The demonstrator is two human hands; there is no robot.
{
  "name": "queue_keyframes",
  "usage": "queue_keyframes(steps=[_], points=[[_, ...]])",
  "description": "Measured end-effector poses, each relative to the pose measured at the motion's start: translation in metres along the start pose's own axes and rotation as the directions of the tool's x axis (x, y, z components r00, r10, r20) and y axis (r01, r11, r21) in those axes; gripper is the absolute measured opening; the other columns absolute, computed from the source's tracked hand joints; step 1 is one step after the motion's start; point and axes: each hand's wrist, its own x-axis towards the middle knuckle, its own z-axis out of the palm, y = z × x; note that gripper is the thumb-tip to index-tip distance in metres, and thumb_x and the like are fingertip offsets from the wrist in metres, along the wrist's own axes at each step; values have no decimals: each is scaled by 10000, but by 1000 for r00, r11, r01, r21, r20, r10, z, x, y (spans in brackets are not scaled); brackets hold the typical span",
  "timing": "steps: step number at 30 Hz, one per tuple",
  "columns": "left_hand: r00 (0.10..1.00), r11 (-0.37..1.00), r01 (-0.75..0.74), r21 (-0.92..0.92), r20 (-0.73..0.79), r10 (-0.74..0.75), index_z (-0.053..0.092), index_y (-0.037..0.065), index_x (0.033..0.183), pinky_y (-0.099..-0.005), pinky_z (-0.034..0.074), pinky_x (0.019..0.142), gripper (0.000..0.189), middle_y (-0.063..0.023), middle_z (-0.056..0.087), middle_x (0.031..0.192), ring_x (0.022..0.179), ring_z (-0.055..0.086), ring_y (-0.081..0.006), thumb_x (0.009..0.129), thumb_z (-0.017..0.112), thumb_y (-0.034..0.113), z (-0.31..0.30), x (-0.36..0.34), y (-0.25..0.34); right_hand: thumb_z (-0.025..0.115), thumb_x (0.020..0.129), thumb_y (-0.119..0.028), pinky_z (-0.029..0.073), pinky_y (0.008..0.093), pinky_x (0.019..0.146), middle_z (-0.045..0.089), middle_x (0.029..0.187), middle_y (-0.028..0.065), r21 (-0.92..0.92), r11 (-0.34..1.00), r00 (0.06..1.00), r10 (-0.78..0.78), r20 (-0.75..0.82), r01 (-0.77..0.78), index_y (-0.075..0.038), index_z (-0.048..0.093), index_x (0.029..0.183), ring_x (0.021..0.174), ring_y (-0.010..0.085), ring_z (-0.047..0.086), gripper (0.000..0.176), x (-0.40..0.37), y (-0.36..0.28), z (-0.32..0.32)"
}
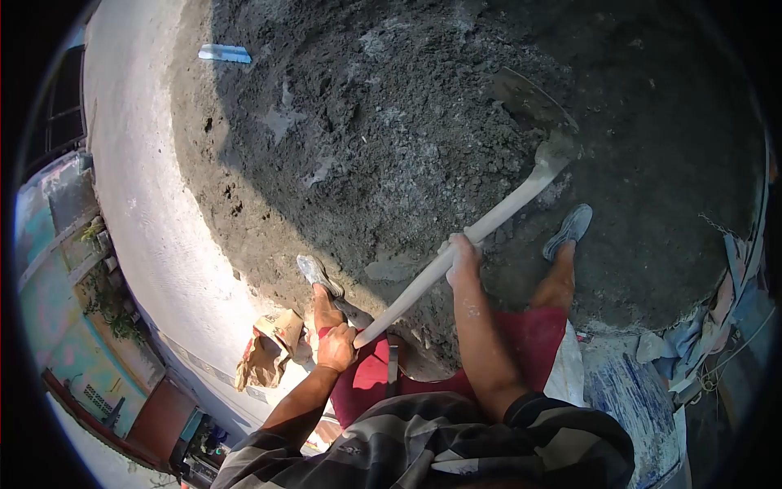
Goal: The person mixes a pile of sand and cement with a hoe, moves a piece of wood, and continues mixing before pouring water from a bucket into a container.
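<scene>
Head view: a long hoe (509, 208) with a pale wooden handle and a grey, mortar-caked metal blade is sunk in the dark grey sand-cement pile (391, 122). The right hand (464, 254) has its grip closed round mid-handle. The left hand (336, 346) clasps the handle's end.

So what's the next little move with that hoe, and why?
Probably a short pull of the hoe blade back toward themselves, dragging some of the grey pile along. The blade seems to lie far out on the pile, and both hands are closed on the handle: the left hand at its end, the right hand further up.
</scene>
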Motion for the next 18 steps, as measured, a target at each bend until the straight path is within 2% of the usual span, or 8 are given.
queue_keyframes(steps=[4, 5, 6, 9, 10, 13, 17, 18], points=[[991, 989, 60, -132, -109, -75, 536, 86, 874, -435, 514, 708, 185, -107, 573, 858, 869, 609, -323, 745, 645, 159, -22, 116, 55, 605, 759, -33, 487, 348, 530, 504, 774, 79, -55, 976, 958, -195, 212, 210, -21, 404, 1135, 585, 203, 535, 427, 85, -104, 89], [968, 985, -7, -172, -248, -36, 547, 91, 857, -435, 515, 677, 231, -98, 561, 857, 806, 614, -328, 691, 694, 158, -38, 157, 70, 615, 767, -37, 492, 340, 524, 504, 732, 74, -132, 957, 952, -230, 201, 259, -14, 458, 1027, 586, 203, 544, 305, 117, -137, 122], [962, 978, -40, -203, -274, -17, 551, 87, 859, -445, 515, 684, 239, -106, 571, 868, 805, 619, -333, 690, 703, 160, -58, 194, 85, 622, 778, -37, 499, 337, 523, 520, 732, 85, -163, 935, 934, -273, 230, 313, -8, 485, 925, 596, 205, 561, 203, 163, -166, 148], [959, 945, -77, -316, -282, -16, 561, 66, 853, -452, 513, 734, 242, -129, 601, 891, 832, 624, -344, 690, 713, 161, -109, 264, 124, 600, 859, -106, 507, 300, 490, 559, 665, 86, -436, 832, 935, -261, 238, 343, -1, 507, 927, 524, 199, 555, 156, 259, -230, 221], [972, 930, -59, -364, -234, -30, 563, 63, 855, -452, 512, 746, 247, -133, 604, 901, 840, 622, -347, 688, 716, 162, -113, 268, 128, 594, 865, -106, 519, 313, 522, 575, 693, 109, -594, 744, 952, -231, 199, 305, 28, 515, 988, 567, 206, 576, 198, 259, -229, 234], [979, 904, 42, -426, -165, -123, 562, 58, 871, -455, 509, 760, 259, -141, 605, 933, 853, 618, -355, 689, 715, 161, -75, 219, 88, 594, 866, -111, 525, 325, 559, 590, 745, 128, -710, 661, 967, -224, 123, 243, 56, 517, 1048, 617, 213, 593, 259, 233, -136, 224], [988, 931, 92, -352, -83, -129, 532, 51, 907, -462, 505, 743, 290, -140, 599, 930, 871, 611, -361, 696, 699, 158, -39, 103, 18, 595, 808, -64, 511, 359, 522, 559, 784, 149, -617, 759, 977, -180, 110, 209, 113, 440, 1084, 614, 244, 601, 363, 124, -32, 174], [985, 941, 127, -314, -73, -157, 533, 57, 909, -459, 506, 743, 299, -145, 596, 926, 880, 608, -365, 690, 698, 174, -33, 70, 8, 608, 788, -54, 520, 364, 582, 568, 953, 220, -588, 774, 972, -194, 136, 236, 121, 294, 1235, 654, 250, 620, 573, 106, -7, 155]])
